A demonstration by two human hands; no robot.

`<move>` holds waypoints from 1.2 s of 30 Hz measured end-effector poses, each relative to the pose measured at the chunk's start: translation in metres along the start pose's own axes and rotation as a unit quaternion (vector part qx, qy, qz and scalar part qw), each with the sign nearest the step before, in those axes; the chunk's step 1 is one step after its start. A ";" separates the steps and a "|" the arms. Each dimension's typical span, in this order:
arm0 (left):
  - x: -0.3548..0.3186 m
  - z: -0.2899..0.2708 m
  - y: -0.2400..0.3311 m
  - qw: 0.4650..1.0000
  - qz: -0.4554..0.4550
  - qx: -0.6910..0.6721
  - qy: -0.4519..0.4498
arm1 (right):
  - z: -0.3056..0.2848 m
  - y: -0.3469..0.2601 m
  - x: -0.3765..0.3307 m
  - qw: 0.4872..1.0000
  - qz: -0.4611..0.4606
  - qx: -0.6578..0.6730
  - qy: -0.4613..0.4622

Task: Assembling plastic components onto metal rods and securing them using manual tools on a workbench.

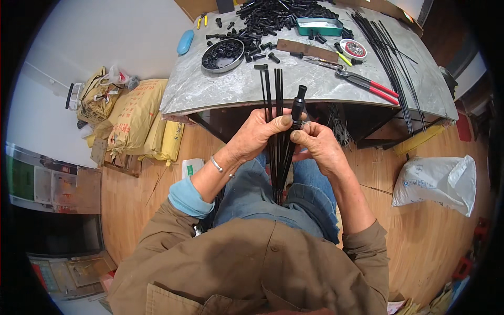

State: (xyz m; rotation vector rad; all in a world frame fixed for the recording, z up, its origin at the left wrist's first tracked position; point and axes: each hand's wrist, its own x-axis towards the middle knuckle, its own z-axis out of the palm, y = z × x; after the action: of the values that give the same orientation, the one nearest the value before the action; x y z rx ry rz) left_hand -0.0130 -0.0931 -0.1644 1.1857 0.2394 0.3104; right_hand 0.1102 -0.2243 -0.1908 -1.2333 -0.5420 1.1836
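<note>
My left hand (258, 135) grips a bundle of thin black rods (273, 92) that stand upright over my lap, their tips reaching the front edge of the grey table (210, 89). My right hand (319, 146) pinches one rod capped by a black plastic tube piece (299, 102), right next to the bundle. Both hands touch in front of the table edge, above my jeans.
On the table lie a heap of black tube pieces (278, 13), a round tin of them (223, 54), red-handled pliers (367, 84), a green tin (318, 26) and long black rods (391, 58). Yellow sacks (134, 115) lie left, a white bag (436, 184) lies right.
</note>
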 end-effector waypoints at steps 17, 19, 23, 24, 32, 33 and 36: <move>-0.001 0.024 -0.001 0.990 0.016 0.140 0.012 | 0.004 -0.009 -0.002 0.998 -0.056 0.034 0.007; 0.000 0.022 -0.001 0.990 0.009 0.139 0.007 | 0.000 -0.012 -0.003 0.999 -0.044 0.029 0.008; 0.001 0.019 -0.001 0.997 -0.028 0.068 -0.034 | -0.004 -0.015 -0.002 0.998 -0.023 0.045 -0.040; 0.001 0.019 -0.002 0.996 -0.030 0.067 -0.044 | -0.005 -0.017 -0.001 0.998 -0.022 0.045 -0.039; 0.007 0.016 -0.018 0.995 0.017 0.090 0.025 | 0.005 -0.001 0.010 0.997 -0.045 0.057 0.031; 0.011 0.015 -0.021 0.996 0.024 0.079 0.044 | 0.008 0.007 0.017 0.994 -0.076 0.054 0.058; 0.015 0.014 -0.028 0.990 0.062 0.063 0.113 | 0.021 0.003 0.016 0.982 -0.155 -0.017 0.109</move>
State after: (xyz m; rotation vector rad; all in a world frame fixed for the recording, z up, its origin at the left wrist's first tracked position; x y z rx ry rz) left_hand 0.0090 -0.1090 -0.1859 1.2939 0.3882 0.5466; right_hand 0.0967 -0.2014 -0.1916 -1.2382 -0.5686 0.7690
